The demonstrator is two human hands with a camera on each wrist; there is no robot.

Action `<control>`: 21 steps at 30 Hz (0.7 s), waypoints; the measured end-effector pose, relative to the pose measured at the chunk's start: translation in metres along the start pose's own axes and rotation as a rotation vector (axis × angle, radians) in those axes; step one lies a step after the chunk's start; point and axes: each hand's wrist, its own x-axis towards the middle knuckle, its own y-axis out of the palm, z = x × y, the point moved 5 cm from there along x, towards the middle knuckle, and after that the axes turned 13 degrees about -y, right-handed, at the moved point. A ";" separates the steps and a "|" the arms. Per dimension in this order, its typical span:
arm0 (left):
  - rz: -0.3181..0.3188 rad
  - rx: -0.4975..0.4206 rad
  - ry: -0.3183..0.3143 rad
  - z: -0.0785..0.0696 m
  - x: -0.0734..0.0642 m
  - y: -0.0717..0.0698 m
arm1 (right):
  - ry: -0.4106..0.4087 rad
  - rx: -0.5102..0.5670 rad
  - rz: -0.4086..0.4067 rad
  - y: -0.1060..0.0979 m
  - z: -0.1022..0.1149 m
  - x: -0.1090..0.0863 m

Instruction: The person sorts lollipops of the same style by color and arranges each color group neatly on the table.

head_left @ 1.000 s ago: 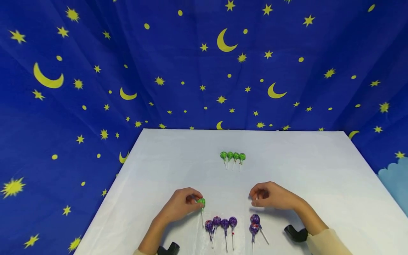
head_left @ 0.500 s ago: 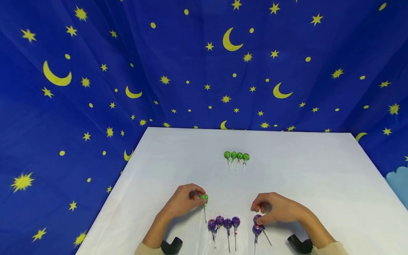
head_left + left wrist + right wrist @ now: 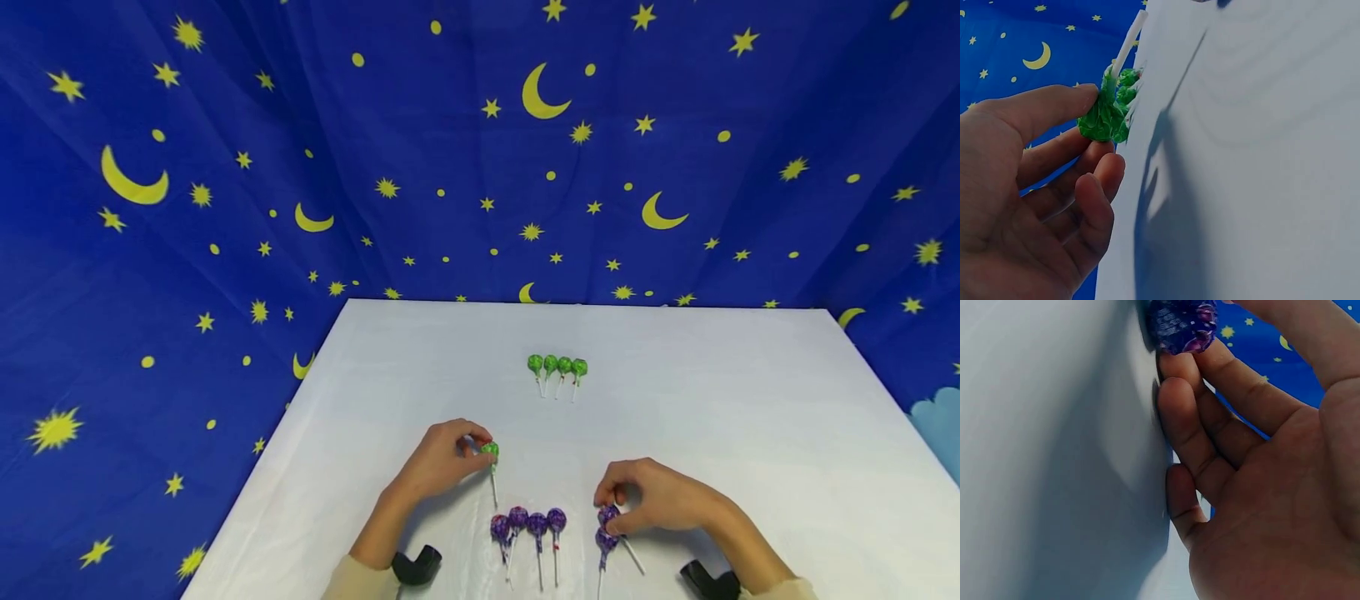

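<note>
My left hand [image 3: 442,458] pinches a green-wrapped lollipop [image 3: 491,451] by its head, between thumb and fingers. In the left wrist view this green lollipop [image 3: 1105,119] is off the table, its white stick angled away from the palm. At the right, my right hand [image 3: 660,497] has thumb and forefinger around the head of a purple lollipop [image 3: 609,512], whose stick slants to the lower right. Another purple lollipop [image 3: 604,542] lies against it. From the right wrist, the purple head [image 3: 1182,325] sits at the fingertips, close to the table; its stick is out of that view.
Several purple lollipops [image 3: 537,525] lie in a row near the front of the white table [image 3: 420,358]. Farther back is a row of several green lollipops [image 3: 557,367]. A blue curtain [image 3: 450,150] with moons and stars hangs behind and at the sides.
My right hand has come down toward me onto the purple lollipop and closed its thumb and forefinger on it. The left hand has carried the green lollipop slightly away from me and rightward.
</note>
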 end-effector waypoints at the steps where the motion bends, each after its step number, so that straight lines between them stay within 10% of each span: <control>1: -0.001 0.001 0.002 -0.001 0.001 0.001 | -0.003 -0.003 0.001 0.001 0.000 -0.001; 21: -0.047 0.020 -0.014 0.000 0.026 0.000 | -0.051 -0.011 -0.053 0.002 -0.003 -0.005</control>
